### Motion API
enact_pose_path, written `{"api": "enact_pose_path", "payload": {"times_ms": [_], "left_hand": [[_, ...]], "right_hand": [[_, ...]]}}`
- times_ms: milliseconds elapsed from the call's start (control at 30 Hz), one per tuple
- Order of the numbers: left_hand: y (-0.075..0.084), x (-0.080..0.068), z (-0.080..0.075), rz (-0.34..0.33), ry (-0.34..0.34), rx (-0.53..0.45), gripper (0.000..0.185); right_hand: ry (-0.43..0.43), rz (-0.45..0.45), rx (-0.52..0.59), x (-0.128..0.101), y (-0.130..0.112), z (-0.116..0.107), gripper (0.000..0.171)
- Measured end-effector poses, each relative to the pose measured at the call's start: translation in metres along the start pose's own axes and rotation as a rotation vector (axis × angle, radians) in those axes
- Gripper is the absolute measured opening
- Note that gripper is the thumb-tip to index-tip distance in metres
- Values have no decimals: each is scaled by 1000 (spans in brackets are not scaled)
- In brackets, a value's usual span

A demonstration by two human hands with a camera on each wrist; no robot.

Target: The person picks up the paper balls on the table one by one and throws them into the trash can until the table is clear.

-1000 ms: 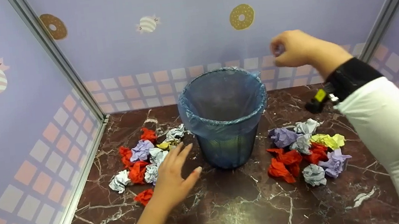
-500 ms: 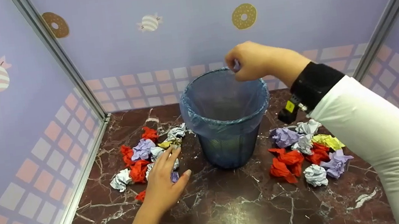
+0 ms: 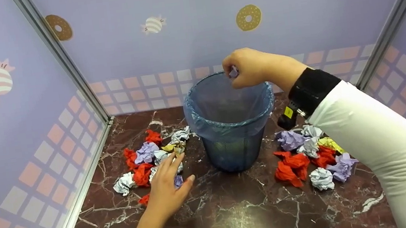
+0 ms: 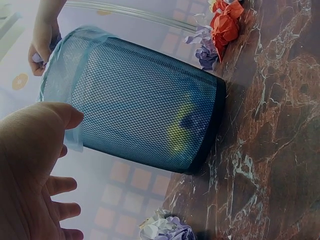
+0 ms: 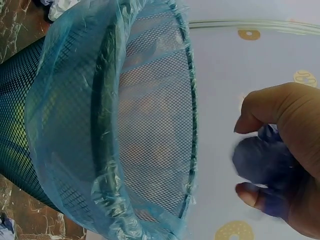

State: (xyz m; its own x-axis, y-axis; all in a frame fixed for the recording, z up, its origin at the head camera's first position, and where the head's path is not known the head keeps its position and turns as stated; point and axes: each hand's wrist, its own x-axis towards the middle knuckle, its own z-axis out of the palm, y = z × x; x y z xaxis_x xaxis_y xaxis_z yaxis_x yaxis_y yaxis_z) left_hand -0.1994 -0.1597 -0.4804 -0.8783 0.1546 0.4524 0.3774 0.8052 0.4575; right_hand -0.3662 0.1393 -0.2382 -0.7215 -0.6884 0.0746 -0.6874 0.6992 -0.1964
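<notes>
Above the back right rim of a mesh wastebasket (image 3: 234, 145) lined with a blue bag, my right hand (image 3: 249, 67) grips a crumpled purple paper ball (image 5: 265, 160). The fingers curl round the ball, which shows between thumb and fingers in the right wrist view. Over the left pile of paper balls, my left hand (image 3: 167, 186) hovers with its fingers spread and nothing held. Its fingertips lie nearest to white and yellow crumpled paper; whether they touch is hard to tell. Yellow and blue shapes (image 4: 182, 130) show through the basket's mesh in the left wrist view.
Left of the basket lie red, purple, white and yellow paper balls (image 3: 146, 152). A second pile, with red paper (image 3: 289, 167), a white ball (image 3: 321, 179) and purple paper (image 3: 343, 166), lies at right. Patterned panels (image 3: 193, 34) enclose the dark marbled tabletop (image 3: 246, 217).
My right hand has moved left, from beside the basket to above its rim, still holding the purple paper ball. The left hand has shifted slightly left and down over the left pile.
</notes>
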Motion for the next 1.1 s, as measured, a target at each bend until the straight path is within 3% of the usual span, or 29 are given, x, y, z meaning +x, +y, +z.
{"api": "enact_pose_path", "payload": {"times_ms": [267, 600, 867, 1100], "left_hand": [[2, -2, 4, -22, -12, -11, 73], [12, -6, 12, 16, -38, -12, 76], [32, -6, 23, 49, -142, 19, 74], [53, -4, 36, 109, -230, 0, 73]], "right_hand": [[-143, 82, -12, 0, -1, -1, 55], [-148, 84, -62, -16, 20, 1, 64], [-115, 150, -49, -58, 67, 3, 61], [-97, 315, 68, -111, 117, 14, 64]]}}
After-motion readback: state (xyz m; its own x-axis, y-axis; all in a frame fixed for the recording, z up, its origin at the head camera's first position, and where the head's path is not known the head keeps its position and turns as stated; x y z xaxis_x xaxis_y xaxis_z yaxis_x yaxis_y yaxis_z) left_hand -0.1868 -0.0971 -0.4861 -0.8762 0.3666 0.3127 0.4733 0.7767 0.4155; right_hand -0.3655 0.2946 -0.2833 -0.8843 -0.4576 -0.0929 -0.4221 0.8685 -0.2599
